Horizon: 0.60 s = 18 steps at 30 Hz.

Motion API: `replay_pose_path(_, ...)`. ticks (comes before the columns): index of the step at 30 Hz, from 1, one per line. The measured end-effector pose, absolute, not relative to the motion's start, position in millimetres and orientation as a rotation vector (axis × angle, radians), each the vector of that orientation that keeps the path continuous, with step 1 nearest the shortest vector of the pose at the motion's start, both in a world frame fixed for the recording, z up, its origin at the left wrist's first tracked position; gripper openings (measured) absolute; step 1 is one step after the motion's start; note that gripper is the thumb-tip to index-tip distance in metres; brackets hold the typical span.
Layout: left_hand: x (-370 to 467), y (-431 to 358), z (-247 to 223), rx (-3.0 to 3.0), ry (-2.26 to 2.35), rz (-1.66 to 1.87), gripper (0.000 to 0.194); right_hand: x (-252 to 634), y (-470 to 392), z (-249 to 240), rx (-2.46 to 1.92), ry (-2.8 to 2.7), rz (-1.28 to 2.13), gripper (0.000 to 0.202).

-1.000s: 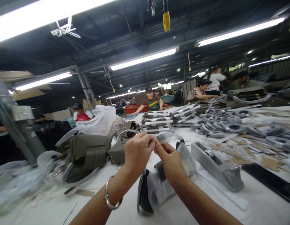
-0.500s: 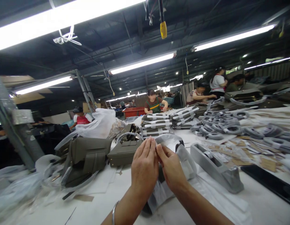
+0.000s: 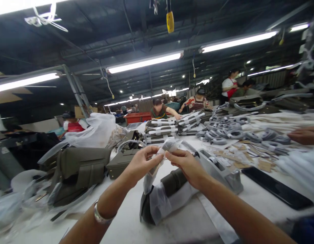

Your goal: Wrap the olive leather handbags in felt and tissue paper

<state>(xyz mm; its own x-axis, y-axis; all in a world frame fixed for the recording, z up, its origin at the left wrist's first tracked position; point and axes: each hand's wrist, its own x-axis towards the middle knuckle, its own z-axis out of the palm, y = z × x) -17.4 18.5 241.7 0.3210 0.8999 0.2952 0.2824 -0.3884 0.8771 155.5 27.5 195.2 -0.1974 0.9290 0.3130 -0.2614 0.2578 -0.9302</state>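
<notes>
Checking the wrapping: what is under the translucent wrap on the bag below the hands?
The translucent wrap lies over the olive bag, whose surface shows bare mid-top and at the left end. Beneath the wrap, detail is hidden; the right hand covers part of the bag.

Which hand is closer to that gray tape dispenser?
Right. The right hand is just left of the gray tape dispenser; the left hand is farther left, at the wrapped bag handle.
</notes>
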Motion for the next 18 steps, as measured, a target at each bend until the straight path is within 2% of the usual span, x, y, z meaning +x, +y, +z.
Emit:
replay_pose_path(4, -16, 21, 229, 1.667, 1.014, 1.130, 0.041, 189, 42, 198, -0.789, -1.579, 1.120, 0.040)
replay_pose_path(9, -33, 30, 221, 1.410, 1.020, 1.190, 0.044, 293, 72, 172, -1.388, -1.683, 0.414, 0.024)
replay_pose_path(13, -40, 36, 218, 1.227, 1.034, 1.307, 0.044, 368, 82, 133, -1.675, -1.538, 0.382, 0.016)
replay_pose_path(18, -26, 28, 217, 1.209, 1.031, 1.286, 0.044, 394, 77, 97, -1.777, -1.388, 0.546, 0.031)
